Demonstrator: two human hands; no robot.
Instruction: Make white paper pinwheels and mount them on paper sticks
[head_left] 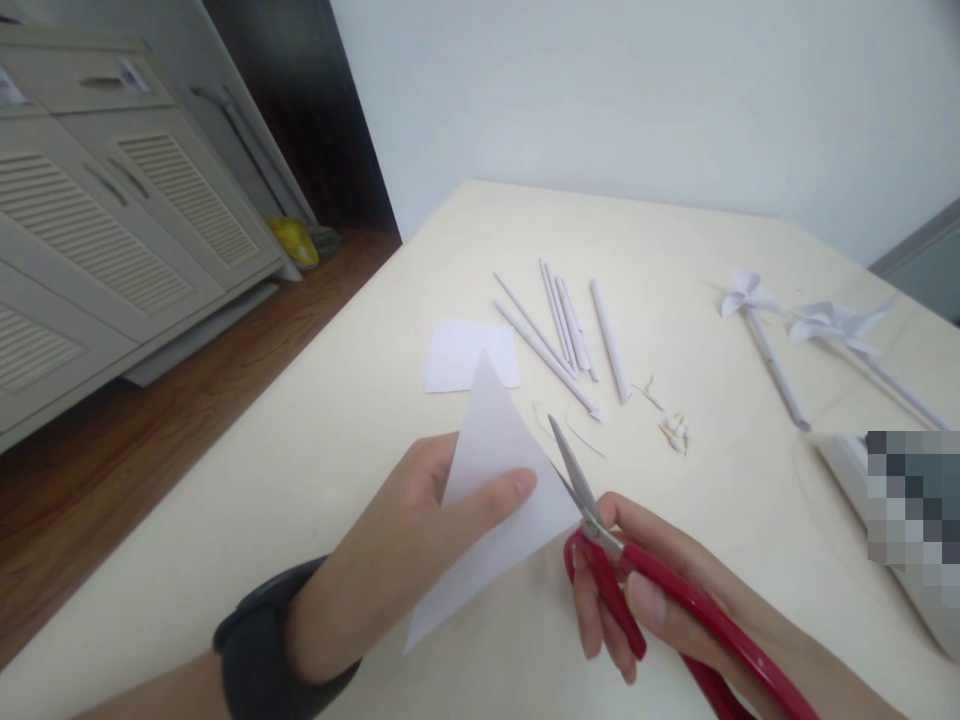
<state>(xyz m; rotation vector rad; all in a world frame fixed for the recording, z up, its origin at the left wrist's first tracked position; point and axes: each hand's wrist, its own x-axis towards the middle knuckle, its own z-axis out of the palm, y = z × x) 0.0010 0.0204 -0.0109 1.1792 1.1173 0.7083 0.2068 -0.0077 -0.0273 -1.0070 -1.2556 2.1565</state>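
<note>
Left hand (405, 540) pinches folded paper (495, 480); right hand's (645, 600) scissors (600, 535) touch its edge.

My left hand (409, 545) holds thin matt paper (491, 480); my scissors (637, 580) have glossy red plastic handles, dull metal blades; table (300, 480) smooth, matt cream.

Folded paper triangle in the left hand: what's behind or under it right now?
Behind the paper triangle, the left hand's fingers are hidden; only the thumb shows in front. Beyond its tip lies a flat white sheet, partly covered.

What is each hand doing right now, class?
Left hand: closed on the folded white paper triangle.
Right hand: closed on the red-handled metal scissors, blades at the paper's edge.
</note>
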